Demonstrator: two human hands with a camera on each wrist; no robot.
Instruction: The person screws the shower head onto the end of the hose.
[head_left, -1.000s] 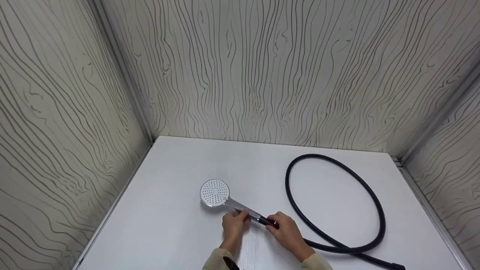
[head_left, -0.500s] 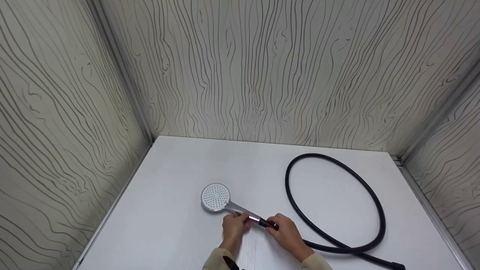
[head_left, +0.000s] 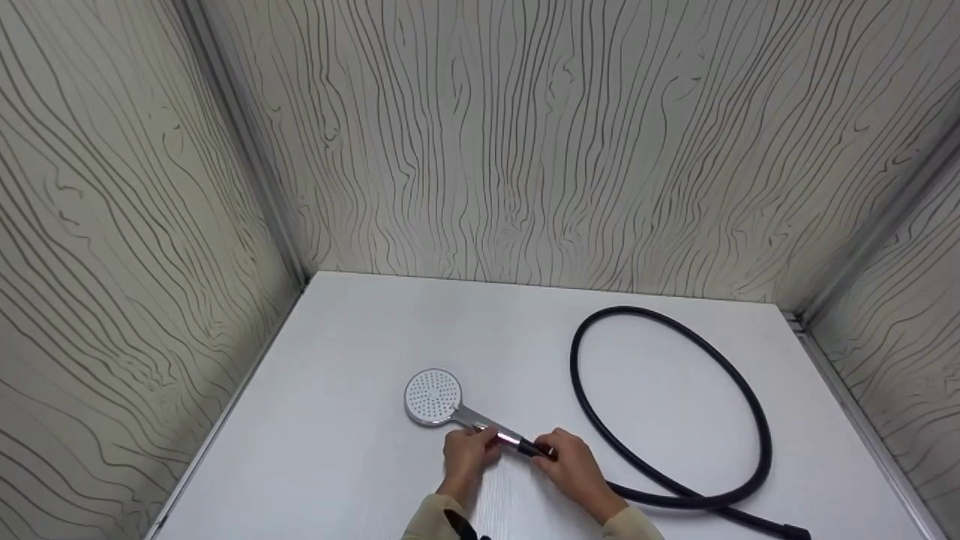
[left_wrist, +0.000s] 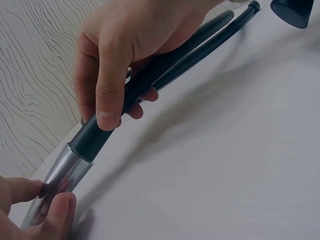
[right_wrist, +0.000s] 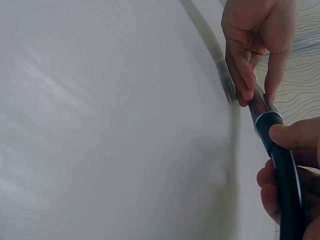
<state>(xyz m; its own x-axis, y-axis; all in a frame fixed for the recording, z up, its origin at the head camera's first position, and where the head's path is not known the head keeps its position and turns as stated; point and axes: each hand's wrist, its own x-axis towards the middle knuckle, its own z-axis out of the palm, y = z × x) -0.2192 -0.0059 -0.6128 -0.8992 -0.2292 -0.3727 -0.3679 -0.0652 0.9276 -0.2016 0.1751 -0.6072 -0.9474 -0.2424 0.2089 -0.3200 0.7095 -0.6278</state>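
Observation:
A chrome handheld shower head (head_left: 433, 397) with a white, dotted spray face points up to the left over the white table. My left hand (head_left: 468, 454) pinches its chrome handle (left_wrist: 62, 172) between thumb and fingers. The black connector end (right_wrist: 270, 125) of a black shower hose (head_left: 739, 375) meets the bottom of that handle; how deeply they are joined is hidden. My right hand (head_left: 571, 466) grips this hose end just beyond the joint, thumb on one side and fingers curled beneath.
The hose lies in a wide loop on the right of the white table (head_left: 360, 330), its free end (head_left: 795, 532) near the front right. Wood-grain panels (head_left: 480, 150) stand behind and at both sides.
The shower head has dipped a little toward me and shifted slightly right. Both hands keep their hold in nearly the same place, and the hose loop lies still.

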